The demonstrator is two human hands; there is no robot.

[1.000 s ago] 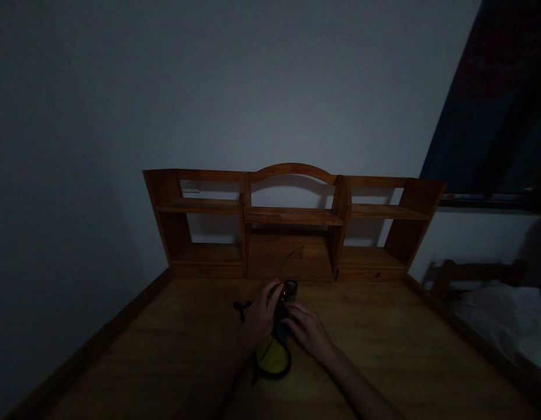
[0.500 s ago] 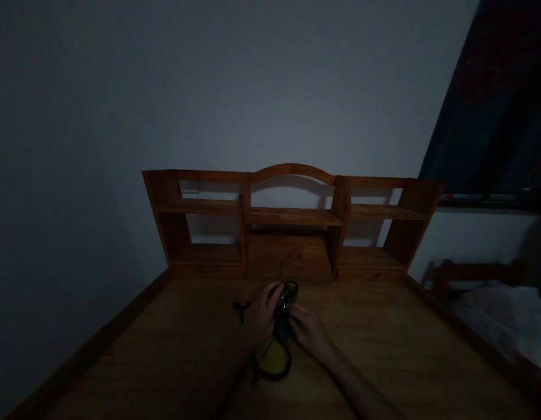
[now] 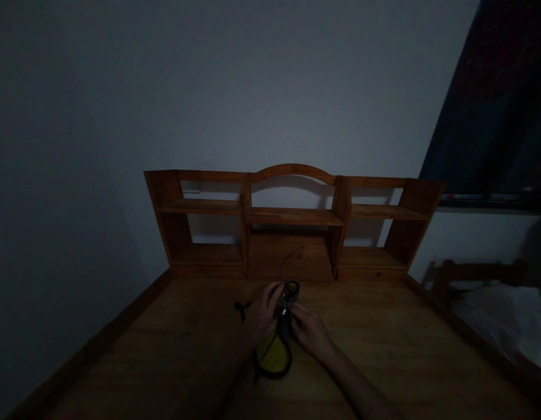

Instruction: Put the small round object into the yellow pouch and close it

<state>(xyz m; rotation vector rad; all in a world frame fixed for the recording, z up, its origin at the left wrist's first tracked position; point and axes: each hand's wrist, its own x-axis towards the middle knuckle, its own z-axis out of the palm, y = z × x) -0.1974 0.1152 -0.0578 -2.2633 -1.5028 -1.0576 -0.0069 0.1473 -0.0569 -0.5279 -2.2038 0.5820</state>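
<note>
On the wooden desk (image 3: 366,344) lies a yellow and grey fabric thing with black edging (image 3: 274,357); the dim light hides its exact kind. It has a wide rounded yellow end nearer me, a narrow grey middle and a small looped far end. Black straps stick out on its left. My left hand (image 3: 264,315) grips the middle from the left, fingers curled over it. From the right, my right hand (image 3: 311,329) pinches near a small shiny metal piece (image 3: 284,308) between the hands. What lies within its fingertips is hidden.
A low wooden shelf unit (image 3: 294,216) stands along the back of the desk against the wall. A thin dark cord (image 3: 292,255) rises in front of its middle panel. Raised wooden edges run down both sides. White plastic-like bundles (image 3: 506,318) lie at the right.
Both hands stay at nearly the same place on the fabric thing. The shiny metal piece between them shows slightly lower and brighter; the view has shifted a little.
</note>
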